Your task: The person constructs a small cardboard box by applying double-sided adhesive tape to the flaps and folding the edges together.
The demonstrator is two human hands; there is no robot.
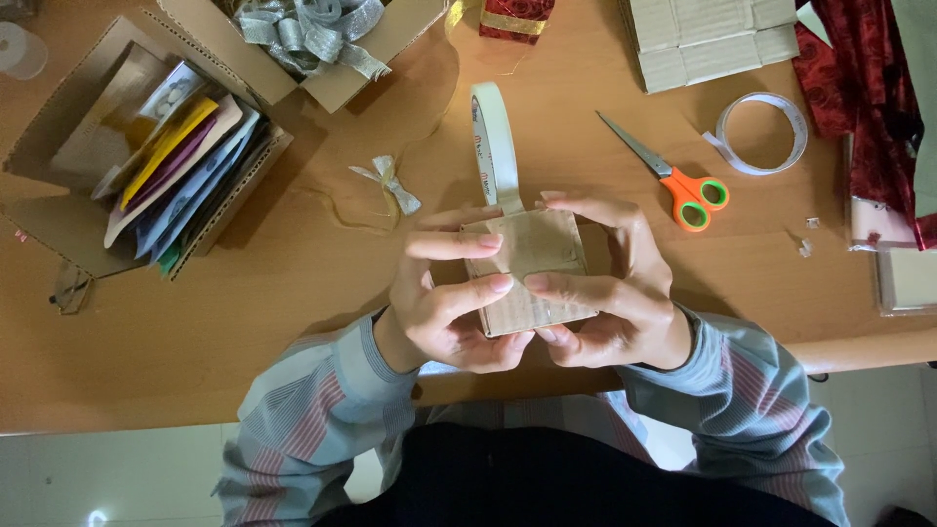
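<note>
Left hand point(444, 303): closed on the near-left side of a small cardboard box point(527, 268), index and middle fingers laid across its top face, thumb underneath.

Right hand point(610, 293): closed on the box's right side, fingers curled over the top and front edges, fingertips meeting those of the left hand at the middle.

Small cardboard box: plain brown corrugated, held just above the near edge of the counter point(244, 322), in front of the person's chest. A strip from the roll of pale tape point(493, 141) runs down onto its far top edge; the roll stands on edge just behind the box.

Step in hand, as judged: pressing the taped flap or seam flat. The next move seems to call for holding the box steady in one hand while the strip is parted from the roll.

Near: orange-handled scissors point(673, 176), to the right; a second tape ring point(763, 132) lying flat beyond them; a small silver bow point(390, 183) to the left.

Further out: open carton of coloured paper sheets point(176, 171) far left; carton with silver ribbon point(307, 29) at the far edge; folded cardboard point(712, 39); red patterned fabric point(859, 88) at right.
</note>
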